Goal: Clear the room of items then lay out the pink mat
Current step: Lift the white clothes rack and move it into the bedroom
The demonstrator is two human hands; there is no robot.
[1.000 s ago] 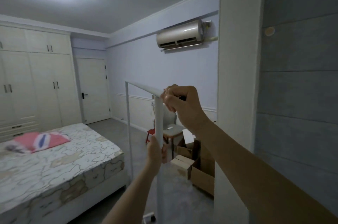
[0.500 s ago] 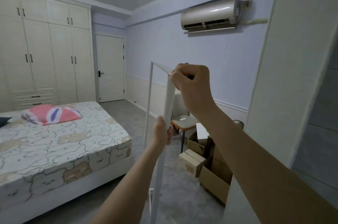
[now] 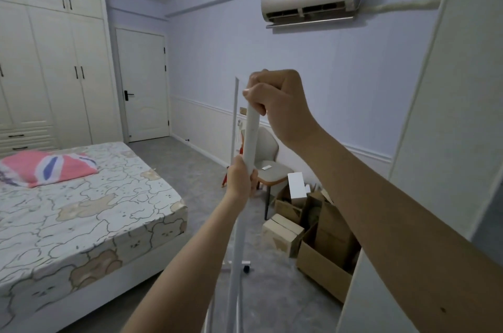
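Honestly, with the right hand [image 3: 277,104] wrapped over the top and the left hand [image 3: 241,179] gripping the near post, the white wheeled rack [image 3: 250,136] could easily clip those cardboard boxes [image 3: 324,240] beside it, and I can't spot any pink mat.

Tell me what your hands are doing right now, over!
Both hands gripping white rack: right hand at top corner, left hand on near post. Rack upright, wheel on floor. Cardboard boxes and chair close on right.
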